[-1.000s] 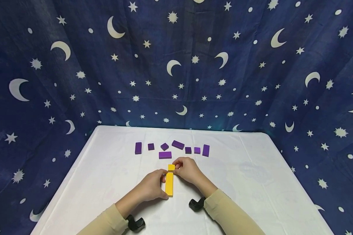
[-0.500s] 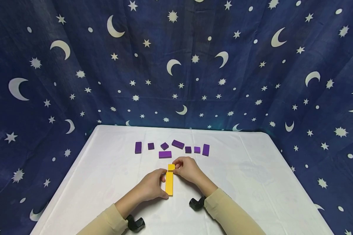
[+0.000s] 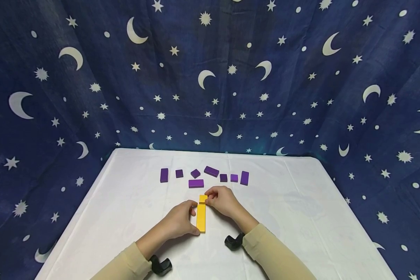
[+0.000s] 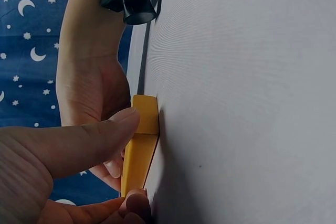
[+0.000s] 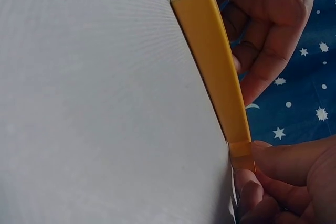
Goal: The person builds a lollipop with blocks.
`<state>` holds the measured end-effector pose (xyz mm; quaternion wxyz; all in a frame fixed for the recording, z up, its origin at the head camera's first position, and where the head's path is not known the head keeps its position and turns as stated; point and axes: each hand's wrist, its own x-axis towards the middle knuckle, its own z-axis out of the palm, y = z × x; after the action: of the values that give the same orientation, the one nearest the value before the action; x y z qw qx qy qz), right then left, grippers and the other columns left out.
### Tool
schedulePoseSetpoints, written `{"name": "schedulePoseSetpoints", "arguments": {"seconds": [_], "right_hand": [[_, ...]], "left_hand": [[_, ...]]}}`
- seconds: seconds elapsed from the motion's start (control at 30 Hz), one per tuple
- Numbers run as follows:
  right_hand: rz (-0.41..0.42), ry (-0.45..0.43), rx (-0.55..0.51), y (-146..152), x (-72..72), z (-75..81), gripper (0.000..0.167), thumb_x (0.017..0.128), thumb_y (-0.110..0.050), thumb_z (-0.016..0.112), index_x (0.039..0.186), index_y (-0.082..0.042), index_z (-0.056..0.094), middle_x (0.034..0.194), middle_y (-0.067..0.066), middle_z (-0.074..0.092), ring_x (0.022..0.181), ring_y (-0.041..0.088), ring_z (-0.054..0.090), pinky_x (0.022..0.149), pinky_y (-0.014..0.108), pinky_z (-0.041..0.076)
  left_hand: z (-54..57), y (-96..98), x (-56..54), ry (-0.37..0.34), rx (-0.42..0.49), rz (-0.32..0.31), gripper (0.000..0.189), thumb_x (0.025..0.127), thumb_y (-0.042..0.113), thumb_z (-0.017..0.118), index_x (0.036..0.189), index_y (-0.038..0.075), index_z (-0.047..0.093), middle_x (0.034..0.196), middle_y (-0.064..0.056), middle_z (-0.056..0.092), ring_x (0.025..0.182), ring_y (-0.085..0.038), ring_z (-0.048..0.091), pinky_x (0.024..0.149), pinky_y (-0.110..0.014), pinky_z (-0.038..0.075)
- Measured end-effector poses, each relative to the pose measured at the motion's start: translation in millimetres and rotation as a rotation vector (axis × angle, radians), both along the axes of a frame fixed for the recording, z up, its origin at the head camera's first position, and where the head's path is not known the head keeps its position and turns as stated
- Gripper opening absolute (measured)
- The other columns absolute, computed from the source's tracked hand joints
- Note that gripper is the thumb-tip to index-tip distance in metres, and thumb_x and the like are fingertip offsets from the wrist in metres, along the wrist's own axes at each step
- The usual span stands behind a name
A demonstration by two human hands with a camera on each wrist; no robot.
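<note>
A long yellow block (image 3: 201, 219) lies on the white table, pointing away from me. My left hand (image 3: 178, 221) grips it lengthwise, thumb at its near end and fingers by its far end. At that far end sits a small yellow cube (image 3: 203, 198), in line with the block. My right hand (image 3: 224, 200) pinches this cube between thumb and fingers from the right. In the right wrist view, the cube (image 5: 242, 156) stands right against the end of the long block (image 5: 210, 56). The left thumb (image 4: 123, 124) presses the block's near end in the left wrist view.
Beyond the hands lie several purple blocks in a loose row, among them a long one (image 3: 196, 183) nearest the yellow cube, a tilted one (image 3: 211, 171) and a small cube (image 3: 223, 178). A dark blue curtain (image 3: 210, 101) with moons and stars surrounds the white table (image 3: 301, 217).
</note>
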<state>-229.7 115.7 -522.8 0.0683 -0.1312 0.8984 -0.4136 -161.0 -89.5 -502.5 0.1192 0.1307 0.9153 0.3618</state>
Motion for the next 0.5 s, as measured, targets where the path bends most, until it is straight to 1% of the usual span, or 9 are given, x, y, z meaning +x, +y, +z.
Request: {"name": "schedulePoseSetpoints", "arguments": {"seconds": [0.33,0.5], "right_hand": [[-0.009,0.005,0.006,-1.4,-0.6,-1.3,0.014,0.092,-0.017,0.083,0.106,-0.013,0.082,0.079,-0.006,0.067,0.075,0.012,0.058,0.072,0.024,0.049],[-0.015,0.001,0.011,-1.8,-0.1,-1.0,0.013,0.093,-0.017,0.082,0.105,-0.013,0.083,0.079,-0.006,0.067,0.075,0.012,0.058,0.072,0.025,0.049]], "left_hand": [[0.2,-0.5,0.6,0.016,-0.008,-0.002,0.088,0.062,0.021,0.105,0.135,-0.004,0.062,0.095,0.001,0.061,0.088,-0.017,0.053,0.083,-0.035,0.046],[0.2,-0.4,0.7,0.008,-0.013,-0.002,0.089,0.063,0.023,0.105,0.136,-0.005,0.063,0.095,0.001,0.060,0.088,-0.017,0.053,0.084,-0.036,0.046]]}}
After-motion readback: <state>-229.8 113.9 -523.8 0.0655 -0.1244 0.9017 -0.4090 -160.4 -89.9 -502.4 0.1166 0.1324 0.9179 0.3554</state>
